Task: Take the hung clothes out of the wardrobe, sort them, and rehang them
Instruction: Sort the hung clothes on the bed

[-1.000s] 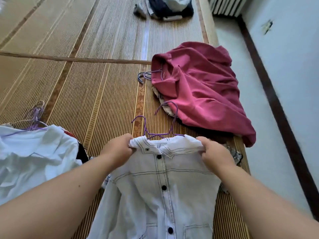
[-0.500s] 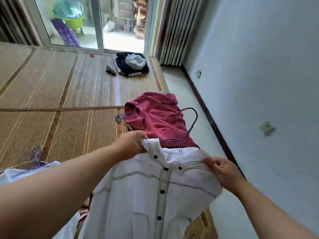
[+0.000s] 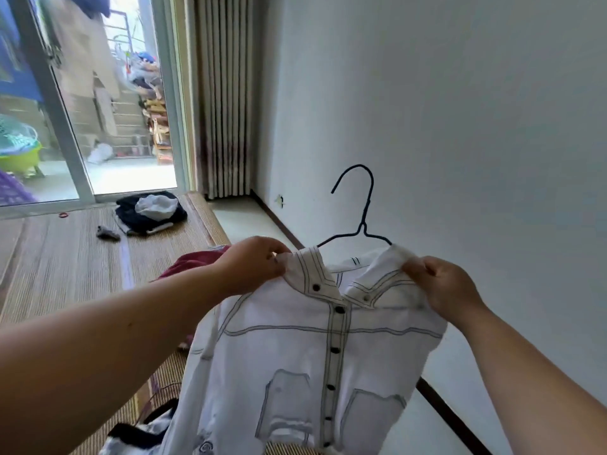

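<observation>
Up at the collar point(image 3: 316, 274) of the white shirt point(image 3: 289, 353), my left fingers point(image 3: 275, 250) and my right fingers point(image 3: 417, 268) pinch its soft, light cloth.

white shirt point(image 3: 315, 349) | dark stitching, buttoned | upright on dark wire hanger point(image 3: 361, 221) | collar spread, held aloft

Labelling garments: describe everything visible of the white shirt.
The white shirt is light cloth with dark contrast stitching, a dark-buttoned front placket, buttoned collar tips and two patch pockets. Buttoned up, it hangs upright, front toward the camera, on a dark wire hanger whose hook rises above the collar. The left hand and right hand each pinch one side of the collar.
</observation>
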Action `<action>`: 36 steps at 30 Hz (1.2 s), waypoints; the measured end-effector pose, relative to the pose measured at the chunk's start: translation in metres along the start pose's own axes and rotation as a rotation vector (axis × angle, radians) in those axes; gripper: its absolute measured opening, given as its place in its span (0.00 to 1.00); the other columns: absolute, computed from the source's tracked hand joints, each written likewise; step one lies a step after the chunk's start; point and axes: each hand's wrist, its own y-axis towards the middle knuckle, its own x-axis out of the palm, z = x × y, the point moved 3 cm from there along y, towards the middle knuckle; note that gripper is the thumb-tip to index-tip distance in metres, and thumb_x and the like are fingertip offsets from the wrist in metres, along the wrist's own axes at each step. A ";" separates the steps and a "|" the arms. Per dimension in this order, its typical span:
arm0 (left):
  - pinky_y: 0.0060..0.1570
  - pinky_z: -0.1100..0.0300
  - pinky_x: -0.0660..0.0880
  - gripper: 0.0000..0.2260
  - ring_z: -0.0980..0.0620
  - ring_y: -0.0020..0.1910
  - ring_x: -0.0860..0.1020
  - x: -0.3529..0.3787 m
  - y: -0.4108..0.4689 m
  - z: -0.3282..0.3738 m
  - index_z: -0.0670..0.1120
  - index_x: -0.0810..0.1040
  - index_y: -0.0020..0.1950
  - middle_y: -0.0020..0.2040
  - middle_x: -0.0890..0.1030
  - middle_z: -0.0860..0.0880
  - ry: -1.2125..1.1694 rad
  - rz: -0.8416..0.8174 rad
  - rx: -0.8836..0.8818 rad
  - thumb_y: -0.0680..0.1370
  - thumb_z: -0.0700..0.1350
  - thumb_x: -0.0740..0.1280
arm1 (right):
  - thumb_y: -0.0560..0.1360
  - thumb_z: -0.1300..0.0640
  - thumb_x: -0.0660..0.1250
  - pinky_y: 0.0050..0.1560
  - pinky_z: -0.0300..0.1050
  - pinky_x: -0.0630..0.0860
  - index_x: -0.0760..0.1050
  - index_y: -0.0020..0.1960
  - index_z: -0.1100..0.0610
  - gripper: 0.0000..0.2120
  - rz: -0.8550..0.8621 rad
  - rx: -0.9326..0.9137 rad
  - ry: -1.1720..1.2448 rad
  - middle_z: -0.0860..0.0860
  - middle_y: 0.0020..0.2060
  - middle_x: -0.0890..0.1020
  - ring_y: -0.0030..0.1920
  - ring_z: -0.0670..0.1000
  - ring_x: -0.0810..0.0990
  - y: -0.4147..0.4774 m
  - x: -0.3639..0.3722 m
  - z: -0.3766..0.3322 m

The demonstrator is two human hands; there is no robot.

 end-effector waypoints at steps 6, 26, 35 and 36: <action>0.43 0.65 0.72 0.10 0.61 0.43 0.78 0.069 0.067 0.091 0.53 0.82 0.55 0.47 0.83 0.56 -0.118 0.016 -0.008 0.76 0.51 0.67 | 0.74 0.38 0.59 0.30 0.45 0.61 0.65 0.28 0.53 0.24 0.082 -0.024 -0.066 0.48 0.25 0.69 0.29 0.48 0.67 0.033 -0.078 0.093; 0.34 0.66 0.69 0.08 0.60 0.35 0.77 0.220 0.218 0.171 0.51 0.84 0.50 0.35 0.81 0.57 0.045 0.202 -0.245 0.78 0.49 0.65 | 0.78 0.42 0.58 0.46 0.50 0.70 0.65 0.30 0.49 0.20 -0.144 -0.146 -0.208 0.49 0.34 0.70 0.41 0.54 0.72 0.221 -0.139 0.251; 0.41 0.53 0.76 0.11 0.51 0.38 0.80 0.214 0.284 0.079 0.49 0.82 0.42 0.37 0.83 0.49 0.056 0.219 -0.376 0.78 0.52 0.64 | 0.77 0.39 0.57 0.53 0.56 0.72 0.64 0.29 0.45 0.20 -0.290 -0.254 -0.188 0.48 0.36 0.70 0.42 0.53 0.73 0.346 -0.040 0.232; 0.39 0.54 0.75 0.13 0.52 0.36 0.79 0.212 0.292 0.068 0.48 0.81 0.40 0.36 0.82 0.49 0.085 0.208 -0.386 0.78 0.52 0.63 | 0.77 0.38 0.57 0.53 0.57 0.72 0.64 0.29 0.44 0.20 -0.309 -0.270 -0.198 0.48 0.36 0.70 0.42 0.53 0.73 0.361 -0.028 0.226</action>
